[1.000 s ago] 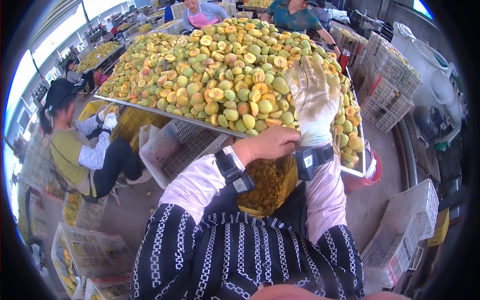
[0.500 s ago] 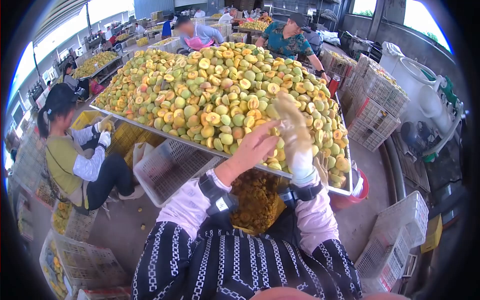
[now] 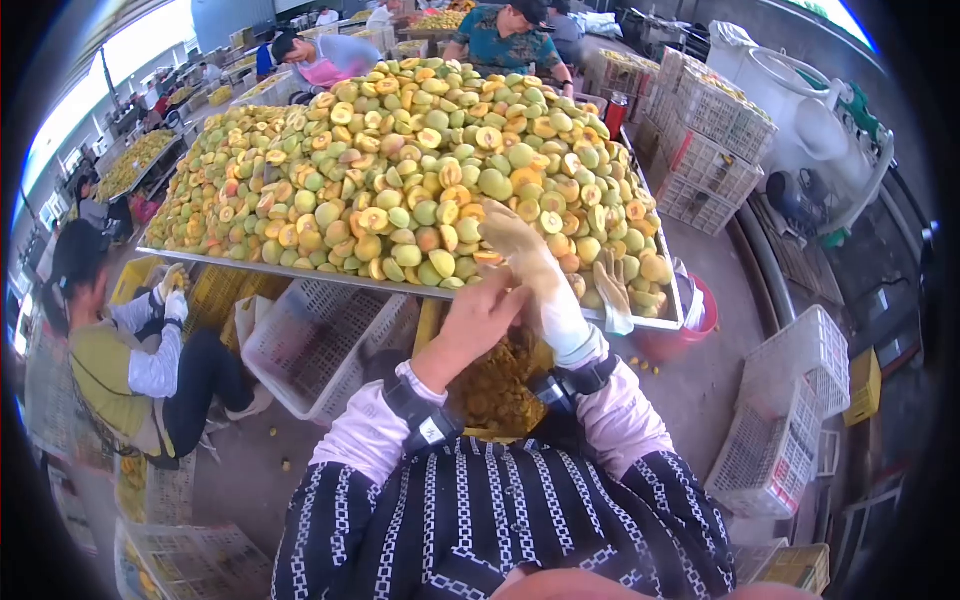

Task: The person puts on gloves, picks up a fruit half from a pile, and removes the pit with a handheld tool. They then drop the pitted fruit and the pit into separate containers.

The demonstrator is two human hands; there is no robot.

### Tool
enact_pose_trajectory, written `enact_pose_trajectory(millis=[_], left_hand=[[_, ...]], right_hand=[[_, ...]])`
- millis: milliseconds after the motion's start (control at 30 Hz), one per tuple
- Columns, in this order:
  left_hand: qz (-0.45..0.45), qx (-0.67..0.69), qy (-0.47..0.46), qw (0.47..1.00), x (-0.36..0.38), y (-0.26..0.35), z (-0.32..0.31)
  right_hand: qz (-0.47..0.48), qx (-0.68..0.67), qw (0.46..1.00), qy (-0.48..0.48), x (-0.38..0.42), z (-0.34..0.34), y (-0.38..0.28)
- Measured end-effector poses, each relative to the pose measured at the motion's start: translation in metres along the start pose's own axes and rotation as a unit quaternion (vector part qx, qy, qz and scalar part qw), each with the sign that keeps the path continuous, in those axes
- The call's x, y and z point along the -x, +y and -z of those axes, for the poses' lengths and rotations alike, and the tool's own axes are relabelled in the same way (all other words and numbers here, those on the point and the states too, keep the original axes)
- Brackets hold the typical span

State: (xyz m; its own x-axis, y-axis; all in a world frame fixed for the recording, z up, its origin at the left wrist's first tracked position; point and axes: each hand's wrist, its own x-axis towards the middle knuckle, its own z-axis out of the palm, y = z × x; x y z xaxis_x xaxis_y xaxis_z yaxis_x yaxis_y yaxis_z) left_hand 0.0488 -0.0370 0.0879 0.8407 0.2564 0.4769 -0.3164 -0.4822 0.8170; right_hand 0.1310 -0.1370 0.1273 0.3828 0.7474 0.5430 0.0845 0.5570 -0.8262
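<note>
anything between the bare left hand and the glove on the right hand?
Nothing visible. The left hand is bare and already touches the glove worn on the right hand, fingers at the glove's side near the wrist. Both are raised in front of the fruit tray; no object sits between them.

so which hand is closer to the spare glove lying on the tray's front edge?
Right. The gloved right hand is just beside the spare glove, on its left. The bare left hand is further left, below the tray edge.
</note>
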Motion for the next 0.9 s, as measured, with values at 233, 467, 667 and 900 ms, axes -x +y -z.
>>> enact_pose_trajectory(millis=[233, 467, 667, 900], left_hand=[[-0.106, 0.116, -0.016, 0.987, -0.016, -0.009, -0.011], [0.148, 0.233, -0.207, 0.939, -0.022, 0.023, -0.021], [0.105, 0.296, -0.024, 0.949, -0.029, 0.013, -0.046], [0.15, 0.246, -0.036, 0.957, -0.046, 0.0, -0.008]], right_hand=[[-0.012, 0.188, 0.98, -0.058, 0.02, 0.034, 0.0], [-0.122, 0.154, 0.975, -0.1, 0.026, 0.045, -0.024], [-0.024, -0.235, 0.964, 0.119, 0.017, 0.064, 0.014], [-0.045, -0.188, 0.978, 0.081, 0.024, 0.061, 0.023]])
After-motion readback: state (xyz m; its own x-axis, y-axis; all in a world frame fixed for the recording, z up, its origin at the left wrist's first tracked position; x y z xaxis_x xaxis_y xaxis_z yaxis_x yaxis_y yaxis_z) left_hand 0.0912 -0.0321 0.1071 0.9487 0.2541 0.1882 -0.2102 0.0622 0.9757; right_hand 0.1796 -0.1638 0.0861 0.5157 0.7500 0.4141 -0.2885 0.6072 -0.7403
